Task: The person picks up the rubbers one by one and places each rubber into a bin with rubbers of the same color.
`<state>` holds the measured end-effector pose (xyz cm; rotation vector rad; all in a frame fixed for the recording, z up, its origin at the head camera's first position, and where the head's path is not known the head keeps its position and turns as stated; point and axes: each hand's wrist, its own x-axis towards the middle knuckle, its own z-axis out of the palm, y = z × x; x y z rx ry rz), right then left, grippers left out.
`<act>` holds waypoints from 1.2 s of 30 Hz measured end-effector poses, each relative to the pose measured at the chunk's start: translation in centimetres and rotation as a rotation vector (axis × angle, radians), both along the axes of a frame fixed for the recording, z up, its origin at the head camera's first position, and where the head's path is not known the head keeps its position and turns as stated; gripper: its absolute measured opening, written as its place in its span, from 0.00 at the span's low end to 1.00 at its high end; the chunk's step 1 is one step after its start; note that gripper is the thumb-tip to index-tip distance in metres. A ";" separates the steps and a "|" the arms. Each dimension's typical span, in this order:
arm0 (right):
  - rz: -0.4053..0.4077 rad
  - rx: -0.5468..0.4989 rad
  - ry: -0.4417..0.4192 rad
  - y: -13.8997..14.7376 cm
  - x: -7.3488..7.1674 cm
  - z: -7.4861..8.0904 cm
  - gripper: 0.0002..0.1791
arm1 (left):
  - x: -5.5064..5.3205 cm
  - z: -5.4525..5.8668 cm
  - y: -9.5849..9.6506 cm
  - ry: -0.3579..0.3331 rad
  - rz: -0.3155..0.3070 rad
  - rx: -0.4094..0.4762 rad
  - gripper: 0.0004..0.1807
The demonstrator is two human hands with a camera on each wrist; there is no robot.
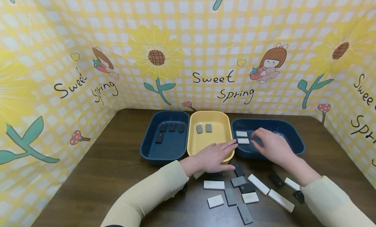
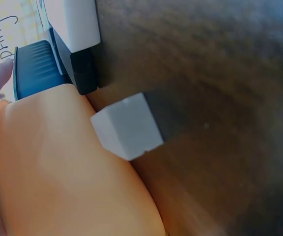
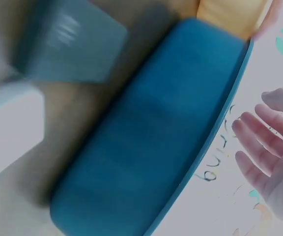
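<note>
My right hand [image 1: 271, 145] hovers over the right blue bin [image 1: 298, 148], its fingers loosely bent and nothing between them. Just left of its fingertips, two white blocks [image 1: 242, 134] lie side by side in that bin. In the right wrist view the same hand [image 3: 279, 152] shows spread fingers beyond the bin's wall [image 3: 146, 132]. My left hand [image 1: 215, 156] reaches across the near right corner of the yellow bin [image 1: 210, 138], fingers extended and holding nothing. Two grey blocks [image 1: 208, 128] lie in the yellow bin. Several black blocks [image 1: 172, 127] lie in the left blue bin [image 1: 170, 152].
On the brown table [image 1: 108, 174], white, grey and black blocks lie scattered before the bins, including a long white block [image 1: 281, 201], a grey block [image 1: 245, 214] and a black block [image 1: 276, 180]. A checked, printed cloth [image 1: 188, 50] encloses the table's back and sides.
</note>
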<state>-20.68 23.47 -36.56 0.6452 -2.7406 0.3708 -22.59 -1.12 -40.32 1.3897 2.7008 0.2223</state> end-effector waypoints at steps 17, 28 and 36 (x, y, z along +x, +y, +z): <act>0.091 0.209 -0.222 -0.5 6.4 -2.6 0.17 | -0.1 -0.1 0.2 -0.002 0.001 -0.005 0.44; 0.011 0.210 -0.435 -1.3 6.9 -4.0 0.16 | 0.0 -0.2 0.2 -0.002 0.014 -0.020 0.44; -0.013 0.194 -0.486 -1.5 6.7 -3.9 0.17 | 0.0 -0.3 0.1 0.001 0.017 -0.015 0.44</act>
